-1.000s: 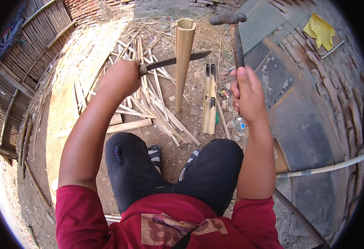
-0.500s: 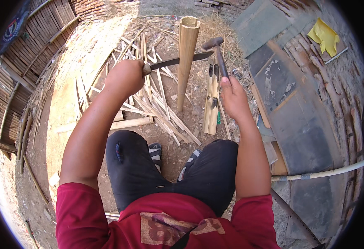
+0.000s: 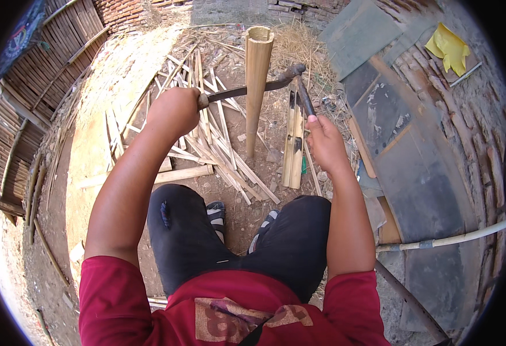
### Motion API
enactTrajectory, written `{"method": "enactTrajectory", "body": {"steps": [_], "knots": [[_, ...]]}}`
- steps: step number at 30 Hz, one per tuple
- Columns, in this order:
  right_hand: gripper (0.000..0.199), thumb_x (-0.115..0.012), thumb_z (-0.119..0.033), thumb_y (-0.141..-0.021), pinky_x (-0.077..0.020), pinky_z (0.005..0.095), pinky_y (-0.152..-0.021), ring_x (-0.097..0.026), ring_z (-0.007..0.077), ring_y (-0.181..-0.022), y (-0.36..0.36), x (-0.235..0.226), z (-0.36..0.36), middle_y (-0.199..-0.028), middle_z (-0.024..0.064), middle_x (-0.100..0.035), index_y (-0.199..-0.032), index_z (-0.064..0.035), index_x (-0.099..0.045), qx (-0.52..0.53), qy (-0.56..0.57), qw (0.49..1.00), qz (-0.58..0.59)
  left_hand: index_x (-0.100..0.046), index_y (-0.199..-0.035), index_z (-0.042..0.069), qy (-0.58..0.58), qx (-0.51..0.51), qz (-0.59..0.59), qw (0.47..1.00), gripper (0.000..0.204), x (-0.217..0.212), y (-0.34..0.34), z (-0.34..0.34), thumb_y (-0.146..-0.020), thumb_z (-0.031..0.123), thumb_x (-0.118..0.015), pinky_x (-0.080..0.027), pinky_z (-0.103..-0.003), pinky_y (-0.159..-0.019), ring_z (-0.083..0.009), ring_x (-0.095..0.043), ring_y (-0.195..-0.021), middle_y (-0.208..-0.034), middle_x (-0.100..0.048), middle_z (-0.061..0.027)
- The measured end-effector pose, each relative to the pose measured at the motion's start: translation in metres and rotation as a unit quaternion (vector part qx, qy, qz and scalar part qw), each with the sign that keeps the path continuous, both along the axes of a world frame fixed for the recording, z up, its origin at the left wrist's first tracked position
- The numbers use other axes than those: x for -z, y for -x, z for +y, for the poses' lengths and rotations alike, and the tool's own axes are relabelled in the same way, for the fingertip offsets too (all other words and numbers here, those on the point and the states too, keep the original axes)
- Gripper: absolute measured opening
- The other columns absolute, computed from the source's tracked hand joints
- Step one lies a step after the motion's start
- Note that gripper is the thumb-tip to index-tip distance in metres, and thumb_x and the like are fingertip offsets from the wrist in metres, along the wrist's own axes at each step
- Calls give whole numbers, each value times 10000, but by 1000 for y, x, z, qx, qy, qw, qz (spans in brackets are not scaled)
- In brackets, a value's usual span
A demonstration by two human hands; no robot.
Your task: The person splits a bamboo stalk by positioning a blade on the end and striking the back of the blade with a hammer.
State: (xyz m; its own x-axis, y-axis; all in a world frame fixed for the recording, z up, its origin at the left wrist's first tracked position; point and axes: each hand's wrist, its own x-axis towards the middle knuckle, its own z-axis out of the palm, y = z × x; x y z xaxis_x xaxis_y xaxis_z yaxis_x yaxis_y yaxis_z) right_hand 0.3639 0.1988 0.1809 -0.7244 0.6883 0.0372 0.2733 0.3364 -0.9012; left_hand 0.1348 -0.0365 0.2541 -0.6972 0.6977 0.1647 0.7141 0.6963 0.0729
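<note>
My left hand point(image 3: 173, 114) is closed around the handle of a machete point(image 3: 231, 93), whose blade points right. An upright length of bamboo point(image 3: 256, 109) hides the blade's middle; whether the edge is sunk into it or passes behind, I cannot tell. Beyond the bamboo the blade's tip end comes out on the right. In my right hand point(image 3: 326, 144) is a hammer point(image 3: 305, 95) with a dark handle. Its head overlaps the blade's tip in view and looks to be against it. Split bamboo pieces point(image 3: 291, 158) with dark patches lie on the ground near my right hand.
Many thin bamboo strips point(image 3: 224, 155) are scattered ahead and to the left. A thicker bamboo piece point(image 3: 183, 173) lies before my left knee. Dark panels point(image 3: 420, 190) lean along the right side, with a yellow sheet point(image 3: 449, 49) beyond. At far left stands a bamboo fence point(image 3: 57, 52).
The hammer head has come down and left onto the machete's tip end. The blade's tip now sits slightly lower, and the bamboo's top has shifted a little left.
</note>
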Motion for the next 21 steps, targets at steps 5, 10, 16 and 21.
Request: {"method": "enactTrajectory", "body": {"steps": [5, 10, 16, 21], "knots": [[430, -476, -442, -1102, -391, 280, -573, -477, 78, -626, -17, -65, -23, -692, -21, -500, -1015, -41, -605, -4, 14, 993, 118, -696, -986, 32, 24, -16, 5, 1000, 278, 1, 0, -1, -1009, 276, -564, -567, -527, -797, -423, -709, -845, -862, -717, -232], [431, -462, -436, -1105, -430, 310, -601, -526, 108, -640, 1, 3, -6, -711, 10, -549, -1023, -40, -609, 4, -83, 996, 12, -693, -1012, 40, 13, -11, -1, 1000, 299, 4, -2, 5, -1021, 311, -564, -566, -528, -795, -417, -711, -845, -872, -722, -223], [444, -480, -436, -1089, -473, 389, -691, -596, 241, -707, -12, -55, -17, -754, 103, -600, -1026, -12, -600, 27, -40, 998, 40, -687, -1015, 43, 15, -18, -5, 1000, 242, 14, 17, -9, -982, 267, -601, -560, -524, -811, -428, -701, -851, -862, -719, -226], [435, -497, -423, -1082, -472, 404, -699, -586, 252, -713, 1, -56, -15, -752, 105, -590, -1025, -5, -599, 20, -23, 996, 85, -699, -1043, 58, 23, -11, -11, 1000, 225, 12, 4, 0, -979, 247, -595, -566, -521, -817, -397, -711, -923, -957, -730, -217]]}}
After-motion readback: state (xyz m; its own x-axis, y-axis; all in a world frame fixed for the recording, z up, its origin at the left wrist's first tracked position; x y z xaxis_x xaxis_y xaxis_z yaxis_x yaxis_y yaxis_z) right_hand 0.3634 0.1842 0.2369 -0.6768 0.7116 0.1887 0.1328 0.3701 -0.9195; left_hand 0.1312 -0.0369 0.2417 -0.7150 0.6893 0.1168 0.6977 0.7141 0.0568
